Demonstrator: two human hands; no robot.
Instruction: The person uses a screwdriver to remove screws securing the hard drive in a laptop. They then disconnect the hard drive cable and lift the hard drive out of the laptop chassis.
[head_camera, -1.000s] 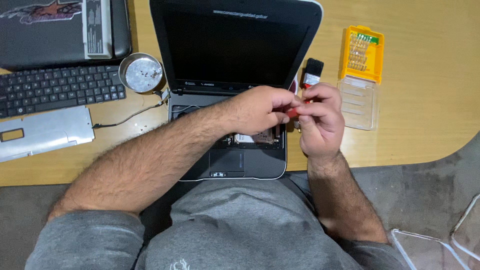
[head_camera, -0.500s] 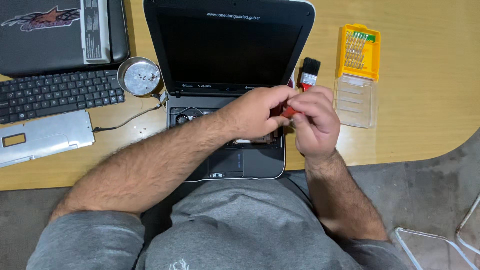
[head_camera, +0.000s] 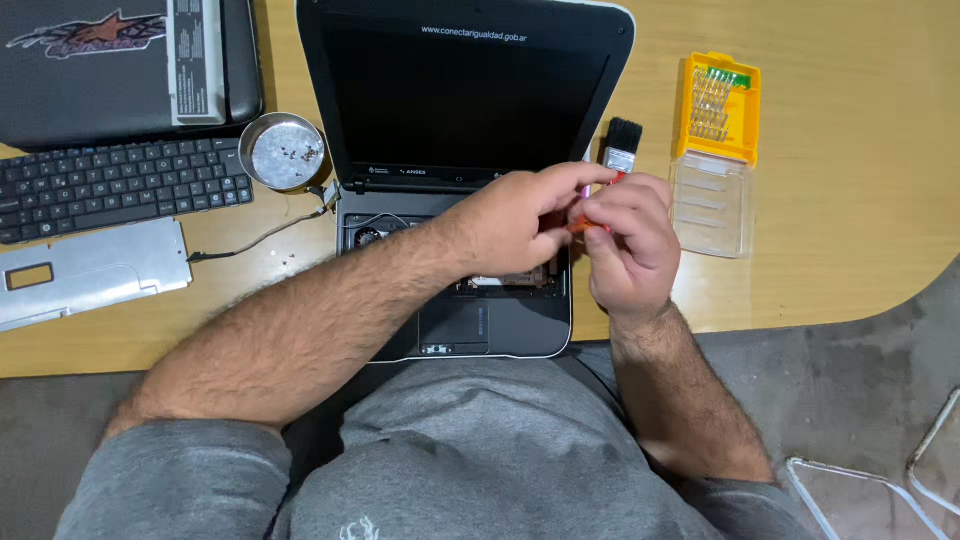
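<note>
Screwdriver (head_camera: 590, 224), a small one with an orange-red handle, sits pinched between both hands just above the right edge of the laptop (head_camera: 460, 200). The right hand (head_camera: 628, 250) is curled closed around it, and the left hand (head_camera: 520, 222) reaches across the laptop with its fingertips closed on the same tool. Only slivers of the handle show between the fingers; its tip is hidden, so I cannot tell what kind it is.

The laptop stands open, screen dark, keyboard removed so its insides show, though the left forearm covers much of them. Right of the laptop lie a small black brush (head_camera: 622, 145) and a yellow bit case (head_camera: 717, 105) with a clear lid (head_camera: 712, 205). Left of the laptop sit a round metal dish (head_camera: 284, 152) with tiny screws and a loose keyboard (head_camera: 115, 188).
</note>
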